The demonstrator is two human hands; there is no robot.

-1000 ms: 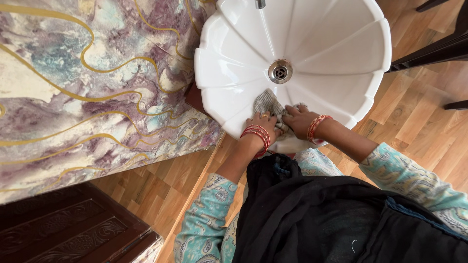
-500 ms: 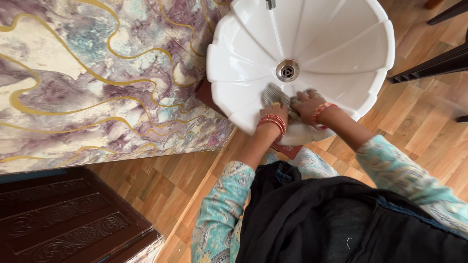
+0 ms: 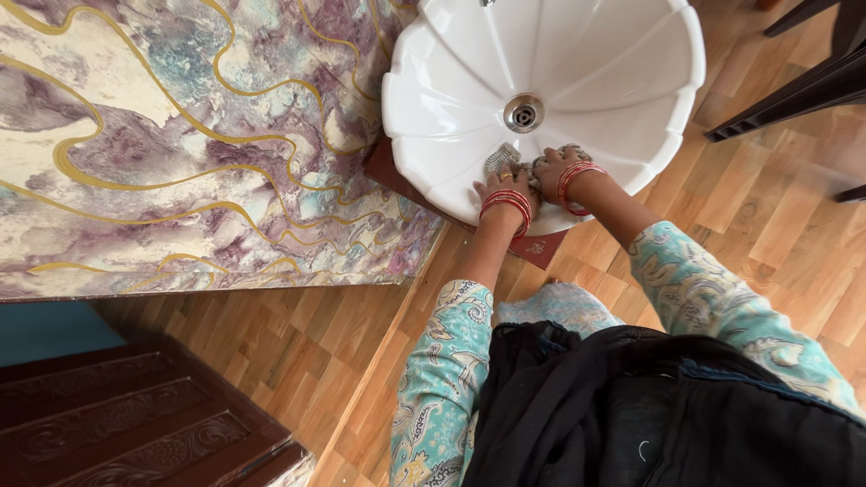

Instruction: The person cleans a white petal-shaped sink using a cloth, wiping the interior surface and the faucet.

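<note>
Left hand point(image 3: 502, 187) and right hand point(image 3: 554, 169) both pressed onto grey cloth point(image 3: 502, 160), basin point(image 3: 451, 99) wall 6 o'clock of drain point(image 3: 524, 113).

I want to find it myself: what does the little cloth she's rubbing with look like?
Look at the big white scalloped basin with the metal drain. On its near inside wall both hands meet, left hand and right hand. The cloth is the small grey crumpled patch under them, the only dull, wrinkly thing on the smooth white.
</note>
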